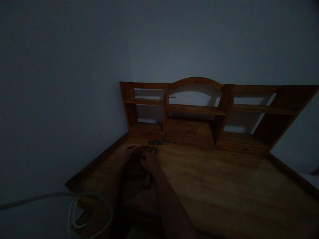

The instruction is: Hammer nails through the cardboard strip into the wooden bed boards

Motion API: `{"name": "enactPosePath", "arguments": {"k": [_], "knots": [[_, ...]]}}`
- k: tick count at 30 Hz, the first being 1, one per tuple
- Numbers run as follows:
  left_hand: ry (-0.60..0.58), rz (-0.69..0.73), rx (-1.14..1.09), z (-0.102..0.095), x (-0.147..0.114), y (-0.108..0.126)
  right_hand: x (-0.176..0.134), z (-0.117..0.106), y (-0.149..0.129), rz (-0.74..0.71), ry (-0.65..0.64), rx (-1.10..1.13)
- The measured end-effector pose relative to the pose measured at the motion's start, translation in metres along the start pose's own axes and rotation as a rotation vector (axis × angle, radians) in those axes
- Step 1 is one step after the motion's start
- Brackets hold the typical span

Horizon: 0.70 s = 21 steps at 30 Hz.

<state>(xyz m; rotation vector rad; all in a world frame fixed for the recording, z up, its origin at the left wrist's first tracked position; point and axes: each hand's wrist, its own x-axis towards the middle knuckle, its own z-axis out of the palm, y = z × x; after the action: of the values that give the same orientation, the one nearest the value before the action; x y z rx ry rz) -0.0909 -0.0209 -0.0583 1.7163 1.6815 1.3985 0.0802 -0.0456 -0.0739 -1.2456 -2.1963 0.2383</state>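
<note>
The light is very dim. A dark bag [133, 186] with red trim lies on the wooden desk between my forearms. My left hand [128, 154] grips its far left edge, fingers bent over the red trim. Close beside it, my right hand [150, 161] is at the bag's right side with its fingers curled; what they pinch is hidden in the dark. Just beyond my right hand rests a hammer [156, 142], its head lying crosswise near the shelf and its handle running toward the bag. Small objects near the fingers are too dark to name.
A wooden shelf unit [196, 109] stands along the back of the desk [224, 179]. Walls close in at the back and left. A pale cable [47, 196] loops across the lower left, in front of my left forearm.
</note>
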Motion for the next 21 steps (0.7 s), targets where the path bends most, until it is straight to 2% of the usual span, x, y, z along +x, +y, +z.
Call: {"name": "enactPosePath", "arguments": {"k": [5,11,16,21], "knots": [[0.124,0.114,-0.117,-0.006,-0.004,0.019,0.003,-0.007,-0.003,0.007,0.148,0.042],[0.023,0.097,-0.186,-0.004,-0.009,0.028,0.004,-0.021,-0.012,0.022,0.332,0.052],[-0.026,0.042,-0.194,-0.002,-0.009,0.028,0.004,-0.02,-0.012,-0.003,0.363,0.019],[-0.015,0.007,-0.144,-0.001,-0.009,0.034,0.008,-0.016,-0.009,-0.013,0.324,-0.041]]}}
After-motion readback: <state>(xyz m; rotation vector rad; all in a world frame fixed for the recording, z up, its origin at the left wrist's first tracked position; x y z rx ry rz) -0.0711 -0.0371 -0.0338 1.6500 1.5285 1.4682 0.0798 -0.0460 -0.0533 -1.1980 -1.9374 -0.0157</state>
